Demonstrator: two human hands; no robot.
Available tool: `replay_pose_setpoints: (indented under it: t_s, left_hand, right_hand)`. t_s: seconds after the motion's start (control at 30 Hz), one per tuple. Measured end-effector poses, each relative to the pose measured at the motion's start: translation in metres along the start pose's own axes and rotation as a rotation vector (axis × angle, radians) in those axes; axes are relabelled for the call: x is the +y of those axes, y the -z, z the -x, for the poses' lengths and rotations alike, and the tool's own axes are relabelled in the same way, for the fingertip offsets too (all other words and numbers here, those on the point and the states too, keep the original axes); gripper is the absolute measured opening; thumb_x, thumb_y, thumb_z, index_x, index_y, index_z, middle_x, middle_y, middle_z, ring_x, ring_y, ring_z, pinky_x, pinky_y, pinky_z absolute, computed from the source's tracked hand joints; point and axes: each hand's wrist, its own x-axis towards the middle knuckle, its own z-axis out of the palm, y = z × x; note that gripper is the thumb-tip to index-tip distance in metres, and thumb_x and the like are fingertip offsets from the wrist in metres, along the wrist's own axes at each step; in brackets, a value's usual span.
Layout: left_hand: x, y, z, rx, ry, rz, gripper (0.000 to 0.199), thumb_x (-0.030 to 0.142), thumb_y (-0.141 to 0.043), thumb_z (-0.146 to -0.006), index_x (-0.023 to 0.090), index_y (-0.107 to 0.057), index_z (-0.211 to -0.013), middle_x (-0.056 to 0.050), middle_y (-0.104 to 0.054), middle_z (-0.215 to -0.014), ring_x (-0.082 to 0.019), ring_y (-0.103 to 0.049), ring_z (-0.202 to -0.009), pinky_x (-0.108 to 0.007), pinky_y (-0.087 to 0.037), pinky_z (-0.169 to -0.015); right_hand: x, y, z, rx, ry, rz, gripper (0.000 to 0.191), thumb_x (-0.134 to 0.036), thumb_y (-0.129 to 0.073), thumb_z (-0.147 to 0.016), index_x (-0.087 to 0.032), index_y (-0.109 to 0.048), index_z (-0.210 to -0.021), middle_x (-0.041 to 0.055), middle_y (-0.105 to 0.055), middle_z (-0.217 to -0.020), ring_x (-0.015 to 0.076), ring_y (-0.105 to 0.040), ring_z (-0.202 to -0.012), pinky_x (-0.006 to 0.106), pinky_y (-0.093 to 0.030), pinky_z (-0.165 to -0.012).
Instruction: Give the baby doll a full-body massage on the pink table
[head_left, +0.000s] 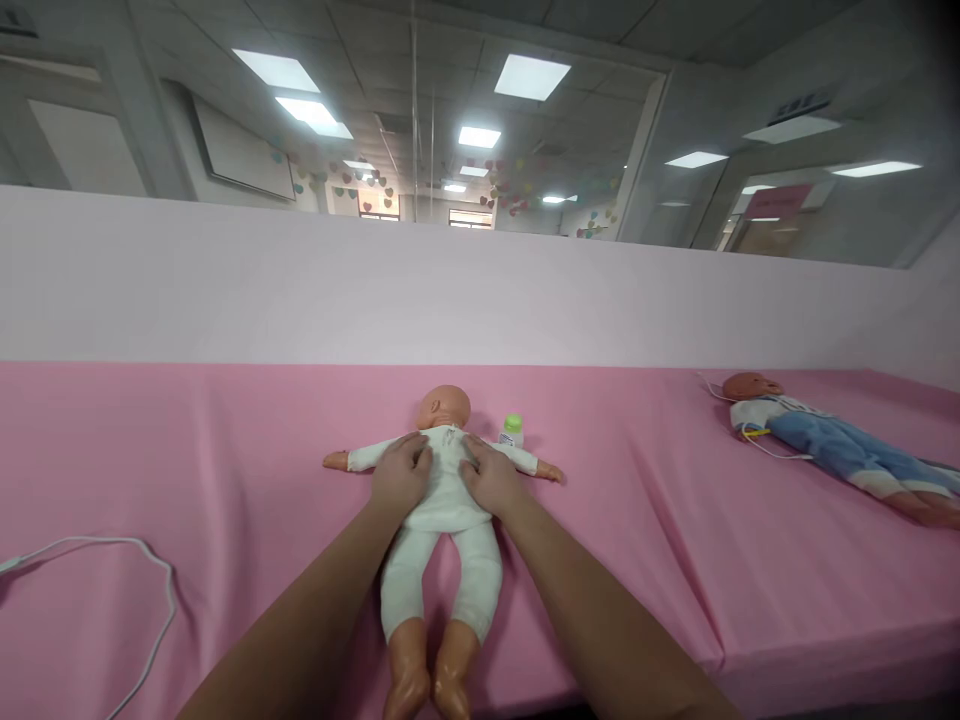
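A baby doll (448,500) in a white top and white leggings lies on its back on a pink padded surface, arms spread and head turned to one side. My left hand (403,474) rests on one side of its chest, near the shoulder, thumb towards the middle. On the other side of the chest lies my right hand (491,476), placed the same way. Both hands look laid flat, though some fingertips are hard to make out. Just beyond the doll's arm on the right stands a small bottle with a green cap (513,430).
Another doll (825,430) in blue and white clothes lies far right, with a white cord beside it. A white cable (161,562) curves over the pink surface (285,560) at left. Behind runs a low white wall (375,290) below glass panes.
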Motion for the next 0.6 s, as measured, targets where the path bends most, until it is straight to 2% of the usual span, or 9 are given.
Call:
replay_pose_setpoints:
  t_s: [0.03, 0.1, 0.17, 0.23, 0.33, 0.43, 0.5, 0.6]
  left_hand:
    - [-0.002, 0.006, 0.000, 0.043, 0.056, 0.006, 0.043, 0.036, -0.045, -0.096, 0.015, -0.076, -0.118, -0.014, -0.074, -0.130, -0.031, -0.066, -0.125, -0.044, -0.046, -0.114]
    - [-0.007, 0.017, -0.001, 0.053, 0.201, -0.003, 0.038, 0.036, -0.045, -0.094, 0.018, -0.077, -0.099, -0.014, -0.079, -0.111, -0.034, -0.071, -0.109, -0.048, -0.052, -0.101]
    - [-0.013, 0.025, -0.003, -0.003, 0.343, 0.007, 0.039, 0.040, -0.043, -0.094, 0.020, -0.076, -0.087, -0.015, -0.079, -0.098, -0.037, -0.073, -0.099, -0.050, -0.054, -0.091]
    - [-0.020, 0.029, -0.005, -0.063, 0.431, 0.039, 0.046, 0.046, -0.040, -0.096, 0.019, -0.075, -0.084, -0.018, -0.079, -0.096, -0.040, -0.073, -0.098, -0.052, -0.054, -0.089]
    - [-0.027, 0.026, -0.009, -0.125, 0.464, 0.054, 0.061, 0.058, -0.035, -0.098, 0.016, -0.076, -0.083, -0.024, -0.079, -0.100, -0.046, -0.070, -0.108, -0.057, -0.050, -0.097]
    - [-0.027, 0.018, -0.011, -0.192, 0.456, 0.122, 0.066, 0.069, -0.039, -0.095, 0.015, -0.077, -0.085, -0.023, -0.079, -0.101, -0.047, -0.070, -0.110, -0.057, -0.049, -0.102]
    - [-0.022, 0.014, -0.010, -0.214, 0.456, 0.208, 0.064, 0.069, -0.044, -0.094, 0.015, -0.077, -0.089, -0.021, -0.080, -0.104, -0.044, -0.071, -0.110, -0.053, -0.050, -0.104]
    - [-0.012, 0.011, -0.005, -0.239, 0.442, 0.402, 0.057, 0.062, -0.047, -0.097, 0.014, -0.076, -0.104, -0.018, -0.078, -0.115, -0.038, -0.071, -0.115, -0.047, -0.053, -0.104]
  right_hand:
    - [0.000, 0.004, 0.002, 0.042, -0.016, -0.015, 0.053, -0.028, -0.053, -0.096, -0.016, -0.060, -0.148, 0.0115, -0.062, -0.149, 0.0260, -0.057, -0.139, 0.039, -0.040, -0.120]
    - [0.000, 0.013, 0.004, 0.103, -0.082, -0.014, 0.044, -0.029, -0.053, -0.096, -0.021, -0.067, -0.137, 0.0086, -0.073, -0.133, 0.0250, -0.068, -0.121, 0.037, -0.050, -0.107]
    - [0.001, 0.020, 0.006, 0.113, -0.174, 0.030, 0.038, -0.030, -0.053, -0.097, -0.021, -0.069, -0.131, 0.0083, -0.078, -0.116, 0.0250, -0.072, -0.106, 0.035, -0.052, -0.095]
    - [0.003, 0.024, 0.006, 0.068, -0.251, 0.080, 0.038, -0.037, -0.055, -0.098, -0.020, -0.068, -0.130, 0.0096, -0.079, -0.104, 0.0269, -0.073, -0.098, 0.036, -0.052, -0.088]
    - [0.005, 0.025, 0.006, -0.022, -0.291, 0.064, 0.045, -0.051, -0.052, -0.102, -0.018, -0.066, -0.129, 0.0123, -0.079, -0.103, 0.0298, -0.073, -0.097, 0.037, -0.050, -0.083]
    - [0.004, 0.023, 0.005, -0.084, -0.268, -0.010, 0.049, -0.058, -0.049, -0.102, -0.017, -0.069, -0.119, 0.0142, -0.077, -0.110, 0.0301, -0.072, -0.100, 0.037, -0.050, -0.084]
    - [0.003, 0.022, 0.004, -0.123, -0.232, -0.016, 0.049, -0.060, -0.051, -0.101, -0.017, -0.070, -0.112, 0.0142, -0.077, -0.110, 0.0296, -0.072, -0.098, 0.037, -0.050, -0.084]
    - [0.001, 0.020, 0.002, -0.144, -0.214, -0.002, 0.048, -0.059, -0.052, -0.100, -0.017, -0.070, -0.112, 0.0133, -0.077, -0.109, 0.0291, -0.071, -0.097, 0.038, -0.049, -0.086]
